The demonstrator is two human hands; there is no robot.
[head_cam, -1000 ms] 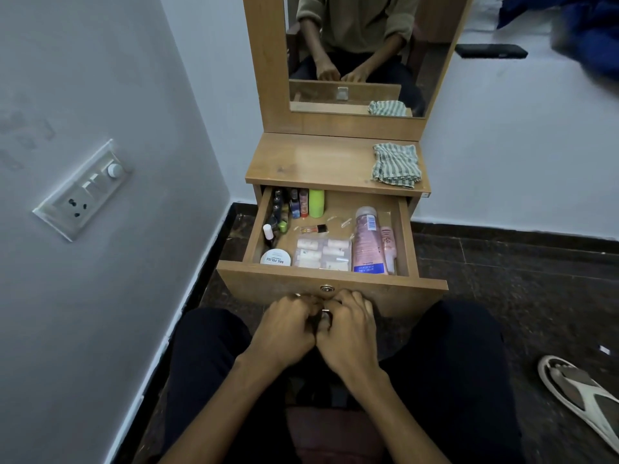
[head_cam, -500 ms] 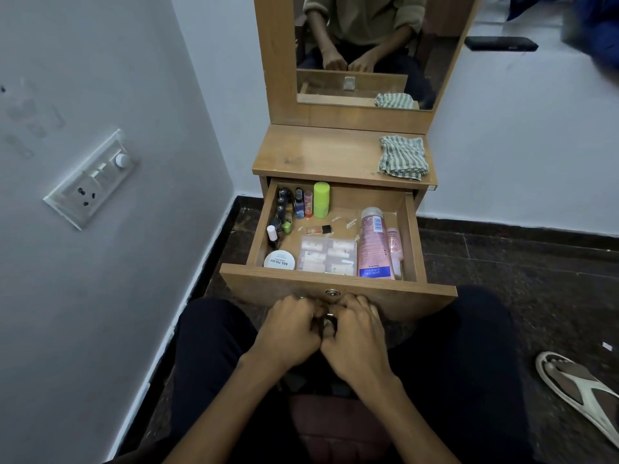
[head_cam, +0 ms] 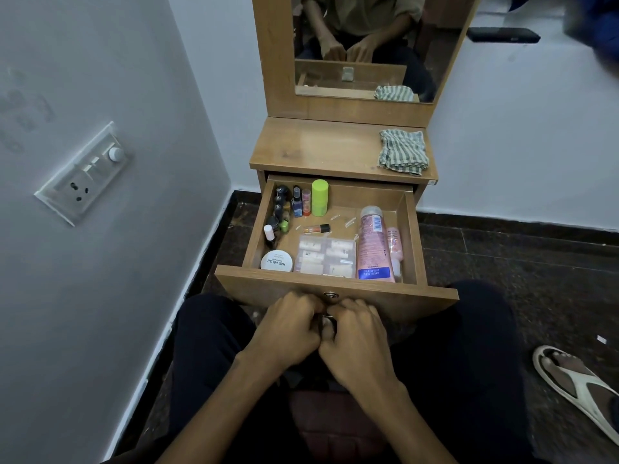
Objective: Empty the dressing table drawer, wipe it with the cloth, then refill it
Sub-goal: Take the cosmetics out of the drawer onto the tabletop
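My left hand (head_cam: 288,329) & right hand (head_cam: 360,336) sit knuckle to knuckle at the drawer (head_cam: 335,296) front, just under the lock (head_cam: 330,295). Fingers on both are curled under, prob. round the handle (head_cam: 326,319), but only a glint of metal shows between them, so can't tell for sure. Drawer is pulled out over my lap, full: green tube (head_cam: 319,197) & small bottles (head_cam: 279,209) at back left, nail polish tub (head_cam: 276,260) front left, clear packet (head_cam: 325,256) mid, pink bottle (head_cam: 372,244) right. Cloth (head_cam: 403,151) lies bunched on the tabletop (head_cam: 318,145), right side, below the mirror (head_cam: 361,45).
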